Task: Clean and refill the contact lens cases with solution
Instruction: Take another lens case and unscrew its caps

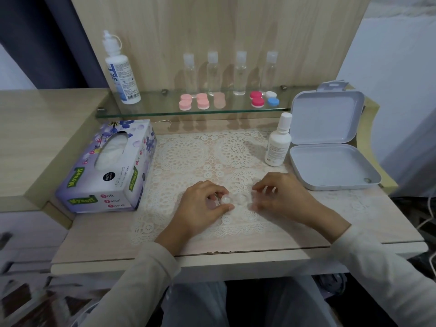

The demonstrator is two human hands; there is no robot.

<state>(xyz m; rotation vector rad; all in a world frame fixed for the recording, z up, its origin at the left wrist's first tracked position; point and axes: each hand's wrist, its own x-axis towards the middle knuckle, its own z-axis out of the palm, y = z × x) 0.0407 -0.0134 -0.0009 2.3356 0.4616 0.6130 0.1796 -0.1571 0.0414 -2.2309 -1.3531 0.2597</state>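
- Head view: a clear contact lens case (240,199) is seen lying on the lace mat (188,149) at the near middle of the table (354,208), between the two hands.
- The case's left end is pinched between the thumb and curled fingers of the left hand (200,206).
- The right hand (283,197) is held with fingers curled just beside the case's right end. Blur hides any grip, so its hold cannot be told.
- The step in hand is judged to be uncapping the case, ahead of wiping.
- Next, a tissue would be needed from the tissue box (106,168) at the left, then the small solution bottle (278,142) standing at the right.
- The case should be kept level and steadied while it is filled.
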